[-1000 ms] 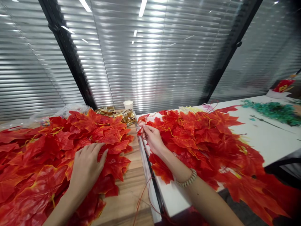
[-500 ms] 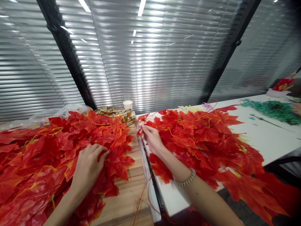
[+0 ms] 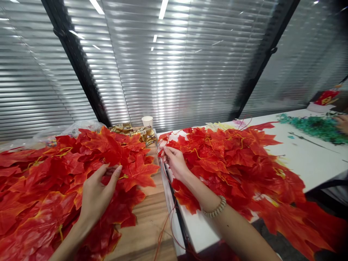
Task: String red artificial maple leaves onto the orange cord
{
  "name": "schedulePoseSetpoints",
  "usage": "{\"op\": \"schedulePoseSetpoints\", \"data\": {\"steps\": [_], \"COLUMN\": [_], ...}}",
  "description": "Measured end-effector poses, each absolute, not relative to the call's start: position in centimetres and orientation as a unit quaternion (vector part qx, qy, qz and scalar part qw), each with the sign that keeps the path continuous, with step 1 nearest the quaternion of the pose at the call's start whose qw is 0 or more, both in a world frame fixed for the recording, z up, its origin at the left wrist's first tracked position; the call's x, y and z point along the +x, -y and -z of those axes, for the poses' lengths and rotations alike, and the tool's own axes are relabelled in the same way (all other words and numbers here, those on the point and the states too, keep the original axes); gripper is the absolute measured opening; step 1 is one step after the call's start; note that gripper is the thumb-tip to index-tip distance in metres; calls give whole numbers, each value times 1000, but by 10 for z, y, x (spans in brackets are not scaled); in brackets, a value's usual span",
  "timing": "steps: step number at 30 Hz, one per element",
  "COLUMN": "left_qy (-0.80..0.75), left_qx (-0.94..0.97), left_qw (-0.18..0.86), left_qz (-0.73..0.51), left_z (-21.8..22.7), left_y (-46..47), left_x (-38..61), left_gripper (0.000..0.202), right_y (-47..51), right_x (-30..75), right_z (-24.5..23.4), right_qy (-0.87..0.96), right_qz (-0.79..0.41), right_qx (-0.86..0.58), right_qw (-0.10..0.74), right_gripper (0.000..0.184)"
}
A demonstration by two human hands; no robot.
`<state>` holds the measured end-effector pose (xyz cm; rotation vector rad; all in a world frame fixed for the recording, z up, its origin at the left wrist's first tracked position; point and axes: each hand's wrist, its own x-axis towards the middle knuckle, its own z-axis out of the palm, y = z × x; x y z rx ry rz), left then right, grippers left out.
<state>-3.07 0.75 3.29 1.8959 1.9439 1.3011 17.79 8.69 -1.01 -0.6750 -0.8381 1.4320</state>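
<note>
Ahead of me a wall of glass panels (image 3: 176,65) runs the full width of the view, backed by closed horizontal blinds (image 3: 32,83) in pale grey. Two black frame posts divide it: one leaning at left (image 3: 74,61), one at right (image 3: 265,54). Ceiling strip lights (image 3: 164,9) reflect in the glass as bright white bars, and the slats throw back a soft vertical glare at centre. Below me at left is a wooden tabletop (image 3: 150,217) with light plank grain. Butted against its right edge stands a white table (image 3: 312,159), running off toward the right. Dark floor (image 3: 274,235) shows beneath its near edge.
</note>
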Motion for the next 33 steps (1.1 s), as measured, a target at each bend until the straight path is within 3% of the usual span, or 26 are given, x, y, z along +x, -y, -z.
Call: {"op": "schedulePoseSetpoints", "data": {"steps": [10,21,33], "left_qy": [-628,-606,-589], "left_qx": [608,507,535], "left_qw": [130,285,308], "left_qz": [-468,-542,-522], "left_z": [-30,-33,-32], "left_y": [-3,-5,-2], "left_x": [-29,-25,-22], "left_gripper": [25,29,25], "right_y": [-87,-84,-85], "right_x": [176,176,176], "right_z": [8,8,10], "right_qy": [369,372,376], "right_qz": [-626,-633,-629], "right_qx": [-287,-293,-304], "right_qw": [624,612,609], "right_gripper": [29,28,29]}}
